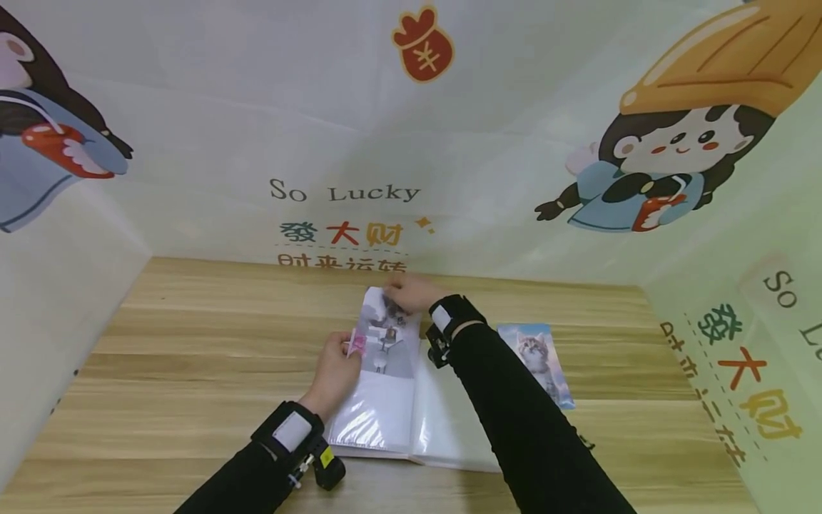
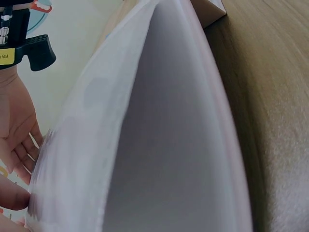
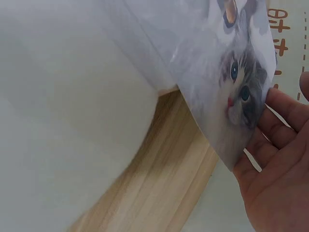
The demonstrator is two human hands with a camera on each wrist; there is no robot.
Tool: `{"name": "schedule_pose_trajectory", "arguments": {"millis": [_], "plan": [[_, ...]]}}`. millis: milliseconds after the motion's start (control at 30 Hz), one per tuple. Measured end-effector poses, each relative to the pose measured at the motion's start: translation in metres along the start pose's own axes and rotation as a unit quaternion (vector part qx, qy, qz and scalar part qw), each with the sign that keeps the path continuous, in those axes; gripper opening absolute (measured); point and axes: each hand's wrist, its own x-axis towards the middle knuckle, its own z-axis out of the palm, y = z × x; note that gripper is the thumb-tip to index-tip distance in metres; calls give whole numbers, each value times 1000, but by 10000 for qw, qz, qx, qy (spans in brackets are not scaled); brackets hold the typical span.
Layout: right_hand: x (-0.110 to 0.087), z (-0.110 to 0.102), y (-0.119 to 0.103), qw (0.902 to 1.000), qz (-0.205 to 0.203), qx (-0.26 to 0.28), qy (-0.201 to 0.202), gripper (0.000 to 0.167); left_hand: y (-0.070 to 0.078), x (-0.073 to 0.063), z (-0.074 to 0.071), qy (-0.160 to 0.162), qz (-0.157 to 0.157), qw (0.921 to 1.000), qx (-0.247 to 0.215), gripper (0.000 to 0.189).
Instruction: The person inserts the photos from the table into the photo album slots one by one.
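Observation:
A photo album [image 1: 379, 414] with clear plastic sleeves lies open on the wooden table. In its left page is a kitten picture [image 3: 241, 92], whose top end stands up past the page in the head view. My left hand [image 1: 335, 375] pinches the left edge of that page, thumb on the front. The lifted page [image 2: 116, 92] bows away from the sheet below it in the left wrist view. At the picture's top right edge is my right hand [image 1: 414, 291]; the right wrist view shows its fingers extended against the edge, the thumb held apart.
Another kitten card [image 1: 536, 357], with a blue and pink background, lies right of the album, partly behind the right sleeve. Wooden tabletop [image 1: 193, 343] extends to both sides. A printed backdrop [image 1: 347, 143] rises behind the table.

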Motion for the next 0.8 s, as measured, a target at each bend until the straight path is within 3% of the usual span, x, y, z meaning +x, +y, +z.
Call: {"name": "schedule_pose_trajectory", "arguments": {"millis": [167, 433, 667, 800], "plan": [[-10, 0, -4, 9991, 135, 343, -226, 41, -1, 0, 1, -35, -12, 10000, -11, 36], [-8, 5, -3, 9994, -14, 73, -333, 41, 0, -1, 2, -85, -57, 9999, -85, 36], [-11, 9, -5, 9984, -209, 164, -490, 37, -1, -2, 0, 73, 192, 9998, 52, 36], [-16, 13, -7, 9977, -282, 169, -596, 36, -3, -2, 0, 43, 166, 9999, 4, 35]]}}
